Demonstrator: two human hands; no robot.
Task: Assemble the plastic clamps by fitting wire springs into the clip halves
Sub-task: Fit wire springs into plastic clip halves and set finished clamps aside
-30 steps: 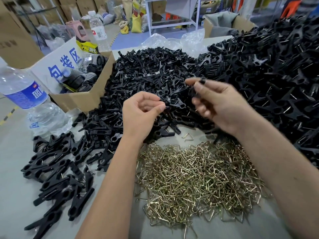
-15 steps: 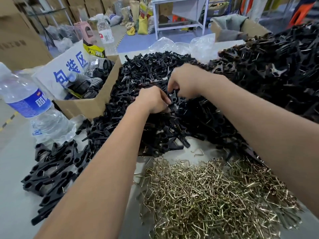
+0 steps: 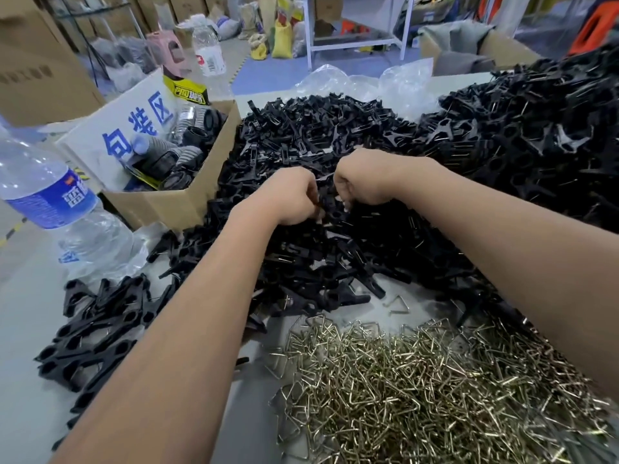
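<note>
Grey tabletop (image 3: pixel 30 296) carries the black clip halves (image 3: pixel 301 135) heaped at twelve o'clock, wire springs (image 3: pixel 418 390) at five. Since a moment ago, both fists have drawn closer: left hand (image 3: pixel 291 199) and right hand (image 3: pixel 361 182) curl around a clip piece (image 3: pixel 330 204) between them.

Factory or warehouse packing floor: bulk heaps of black clip halves (image 3: pixel 335 135) and wire springs (image 3: pixel 418 380) on a grey worktop (image 3: pixel 26 296), stacked cartons (image 3: pixel 37 61), filled sacks (image 3: pixel 281 41), and a metal rack (image 3: pixel 351 45) behind.
</note>
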